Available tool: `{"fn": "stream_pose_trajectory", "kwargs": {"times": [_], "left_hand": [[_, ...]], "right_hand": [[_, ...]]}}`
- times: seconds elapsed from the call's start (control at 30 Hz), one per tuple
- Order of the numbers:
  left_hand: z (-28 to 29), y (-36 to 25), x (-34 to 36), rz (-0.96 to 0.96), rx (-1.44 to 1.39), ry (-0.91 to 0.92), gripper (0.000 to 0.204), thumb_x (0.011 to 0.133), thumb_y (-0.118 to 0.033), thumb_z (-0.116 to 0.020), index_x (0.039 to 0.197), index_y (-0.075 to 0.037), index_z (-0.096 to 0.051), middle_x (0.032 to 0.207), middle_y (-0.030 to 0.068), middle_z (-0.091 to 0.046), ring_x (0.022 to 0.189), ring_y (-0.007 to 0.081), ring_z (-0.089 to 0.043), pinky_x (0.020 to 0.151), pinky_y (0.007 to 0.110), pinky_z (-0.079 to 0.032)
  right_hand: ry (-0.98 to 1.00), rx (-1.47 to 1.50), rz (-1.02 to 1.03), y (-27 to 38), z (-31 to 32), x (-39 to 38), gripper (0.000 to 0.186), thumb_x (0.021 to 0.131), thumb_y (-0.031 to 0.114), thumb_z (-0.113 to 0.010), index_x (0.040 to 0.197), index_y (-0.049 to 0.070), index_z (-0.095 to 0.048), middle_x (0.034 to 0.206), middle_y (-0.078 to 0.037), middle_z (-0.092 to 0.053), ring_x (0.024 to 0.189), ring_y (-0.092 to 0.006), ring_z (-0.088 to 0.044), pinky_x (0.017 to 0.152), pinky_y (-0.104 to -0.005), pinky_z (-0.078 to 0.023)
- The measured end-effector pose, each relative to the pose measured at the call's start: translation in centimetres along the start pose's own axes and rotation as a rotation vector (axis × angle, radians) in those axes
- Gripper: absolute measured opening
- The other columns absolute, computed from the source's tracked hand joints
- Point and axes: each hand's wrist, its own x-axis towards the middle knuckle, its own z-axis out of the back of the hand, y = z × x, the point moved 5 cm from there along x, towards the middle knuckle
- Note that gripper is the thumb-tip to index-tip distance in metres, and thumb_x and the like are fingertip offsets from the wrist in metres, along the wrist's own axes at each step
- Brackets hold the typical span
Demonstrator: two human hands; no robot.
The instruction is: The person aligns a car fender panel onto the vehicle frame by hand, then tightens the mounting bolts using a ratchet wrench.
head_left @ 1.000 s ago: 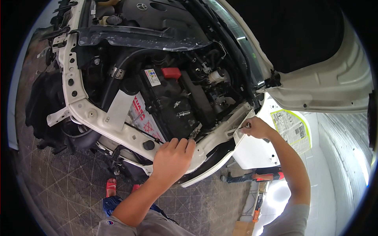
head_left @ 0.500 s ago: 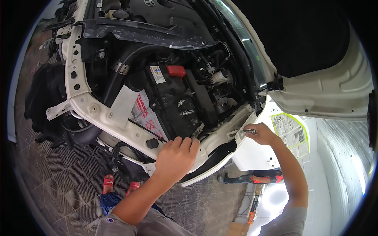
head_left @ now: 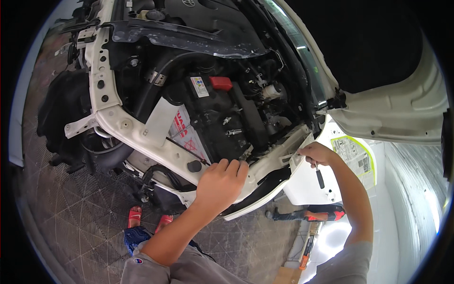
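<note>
I have my left hand [head_left: 220, 187] closed over the white front body rail [head_left: 142, 136] of a car's open engine bay, beside the black battery [head_left: 210, 128] with its red terminal cover [head_left: 220, 83]. My right hand [head_left: 318, 155] grips a metal tool with a black handle [head_left: 319, 178], which hangs below my fingers at the edge of the white fender [head_left: 300, 182]; the tool's head is partly hidden by my fingers. Small metal pieces [head_left: 233, 132] lie on the battery top, between and above my two hands.
The raised hood [head_left: 388, 118] fills the upper right, above paper with yellow-green masking tape [head_left: 352, 156]. Black trim parts [head_left: 56, 123] hang at the left. Red sandals [head_left: 135, 216] show on the patterned floor [head_left: 90, 203]. A co-worker's leg [head_left: 288, 214] is beyond the fender.
The tool in my right hand has swung so its black handle now points down. My left hand stays on the rail. The whole view has shifted slightly.
</note>
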Motion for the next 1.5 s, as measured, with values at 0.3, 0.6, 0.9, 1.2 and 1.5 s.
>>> {"fn": "stream_pose_trajectory", "kwargs": {"times": [0.3, 0.6, 0.9, 1.2, 1.5], "left_hand": [[0.1, -0.2, 0.2, 0.003, 0.009, -0.002, 0.02, 0.073, -0.014, -0.068, 0.092, -0.008, -0.065, 0.073, 0.0004, -0.054, 0.068, 0.0162, -0.058, 0.058, 0.029, -0.049], [0.1, -0.1, 0.2, 0.004, 0.036, -0.001, 0.023, 0.07, -0.014, -0.066, 0.092, -0.006, -0.065, 0.074, 0.0012, -0.055, 0.07, 0.0158, -0.059, 0.057, 0.028, -0.049], [0.0, -0.3, 0.5, 0.009, 0.015, -0.002, 0.014, 0.077, -0.014, -0.069, 0.088, -0.008, -0.063, 0.071, 0.0017, -0.054, 0.065, 0.0186, -0.059, 0.056, 0.032, -0.05], [0.3, -0.9, 2.0, 0.037, 0.095, 0.021, 0.01, 0.084, -0.016, -0.07, 0.087, -0.008, -0.064, 0.078, 0.0063, -0.056, 0.073, 0.0243, -0.06, 0.059, 0.036, -0.051], [-6.0, 4.1, 10.5, -0.108, 0.42, 0.388, 0.021, 0.076, -0.012, -0.072, 0.095, -0.004, -0.072, 0.103, 0.0129, -0.062, 0.094, 0.0305, -0.066, 0.075, 0.044, -0.057]], "right_hand": [[-0.207, -0.368, 0.472, 0.7, -0.8, -0.2, 0.024, 0.094, 0.027, -0.069, 0.104, 0.004, -0.071, 0.07, -0.005, -0.061, 0.064, -0.0122, -0.059, 0.059, -0.0307, -0.052], [-0.202, -0.246, 0.303, 1.9, -1.1, -2.6, 0.026, 0.085, 0.022, -0.075, 0.099, 0.0, -0.073, 0.073, -0.01, -0.064, 0.06, -0.0143, -0.065, 0.053, -0.0283, -0.049], [-0.038, 0.736, -0.039, -2.6, -2.2, 1.3, 0.015, 0.093, 0.013, -0.066, 0.094, -0.003, -0.066, 0.065, -0.006, -0.058, 0.046, -0.0121, -0.051, 0.041, -0.0268, -0.042], [-0.231, 0.718, 0.316, -5.0, -0.8, -7.3, 0.024, 0.093, 0.019, -0.066, 0.107, 0.0, -0.063, 0.071, -0.002, -0.052, 0.049, -0.0069, -0.04, 0.043, -0.024, -0.031], [0.029, 0.293, 0.906, -6.8, -27.7, -16.7, 0.033, 0.094, 0.03, -0.069, 0.117, 0.006, -0.068, 0.098, -0.01, -0.072, 0.07, -0.0162, -0.064, 0.066, -0.0326, -0.052]]}}
